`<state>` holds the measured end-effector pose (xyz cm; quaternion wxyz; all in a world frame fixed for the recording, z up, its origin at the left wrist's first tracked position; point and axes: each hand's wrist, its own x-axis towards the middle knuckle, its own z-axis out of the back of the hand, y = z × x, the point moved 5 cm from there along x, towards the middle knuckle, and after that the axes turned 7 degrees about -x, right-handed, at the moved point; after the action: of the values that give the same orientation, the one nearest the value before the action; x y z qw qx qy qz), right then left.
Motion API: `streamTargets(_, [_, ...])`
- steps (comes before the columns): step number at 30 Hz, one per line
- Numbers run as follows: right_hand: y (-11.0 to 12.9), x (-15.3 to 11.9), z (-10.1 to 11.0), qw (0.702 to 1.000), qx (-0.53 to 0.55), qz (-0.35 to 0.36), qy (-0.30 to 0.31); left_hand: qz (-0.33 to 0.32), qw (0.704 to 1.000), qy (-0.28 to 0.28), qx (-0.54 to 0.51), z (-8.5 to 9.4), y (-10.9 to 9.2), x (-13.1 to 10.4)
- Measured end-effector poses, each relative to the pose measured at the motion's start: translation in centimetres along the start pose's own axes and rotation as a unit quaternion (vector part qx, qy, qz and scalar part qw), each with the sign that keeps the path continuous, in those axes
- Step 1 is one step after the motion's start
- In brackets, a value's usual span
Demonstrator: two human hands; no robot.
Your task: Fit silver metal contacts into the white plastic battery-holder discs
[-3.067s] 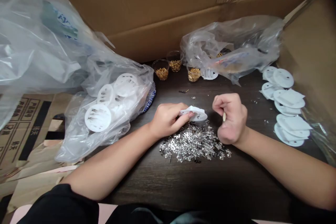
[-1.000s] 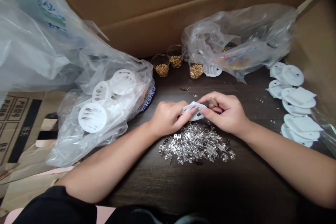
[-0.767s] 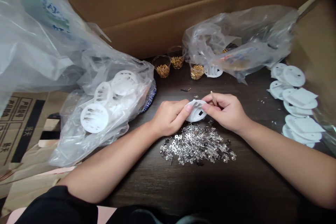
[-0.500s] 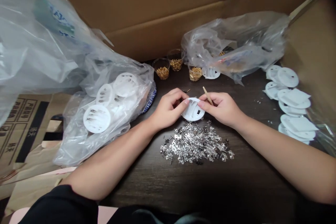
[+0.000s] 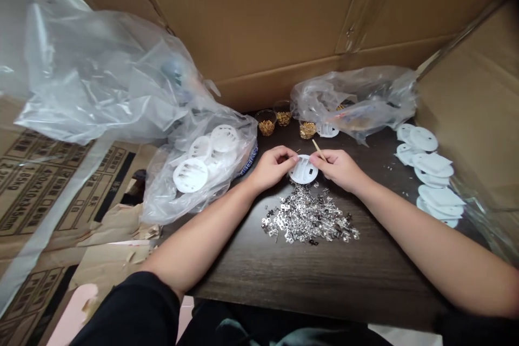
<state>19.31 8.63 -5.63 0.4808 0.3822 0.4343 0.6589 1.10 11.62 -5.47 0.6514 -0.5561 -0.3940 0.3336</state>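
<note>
Pinched at its left edge by my left hand (image 5: 278, 169) is a round white plastic disc (image 5: 303, 171) with slots and a small dark square opening. My right hand (image 5: 338, 166) grips a thin, pale wooden stick (image 5: 318, 149) that points up and to the left. Its thumb also rests at the disc's upper right edge. Just below the disc lies a loose heap of small silvery metal parts (image 5: 310, 216). A tiny gold-coloured pin (image 5: 298, 150) shows near my left fingertips; whether they touch it I cannot tell.
Clear cups of gold-coloured pieces (image 5: 266, 125) stand at the back, beside a crumpled plastic bag (image 5: 365, 97). White discs (image 5: 440, 200) are stacked at the right. At the left, an open plastic bag (image 5: 162, 194) holds more discs. Cardboard walls (image 5: 263, 16) enclose the table (image 5: 251, 281).
The camera view has shifted, bringing more of the table's front edge and the left-hand cardboard into sight. Both hands keep the disc and stick in nearly the same hold.
</note>
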Motion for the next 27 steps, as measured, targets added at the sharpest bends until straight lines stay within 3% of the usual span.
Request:
streamTargets(4, [-0.4, 0.0, -0.1, 1.000, -0.012, -0.013, -0.010, 0.041, 0.999, 0.002, -0.025, 0.1, 0.5, -0.1])
streamTargets(17, [-1.1, 0.1, -0.6, 0.998, -0.008, -0.056, -0.001, 0.044, 0.999, 0.017, -0.019, -0.2, 0.5, -0.6])
streamTargets(27, [-1.4, 0.0, 0.0, 0.995, -0.027, -0.076, -0.053, 0.033, 0.998, -0.036, -0.048, 0.5, 0.4, -0.7])
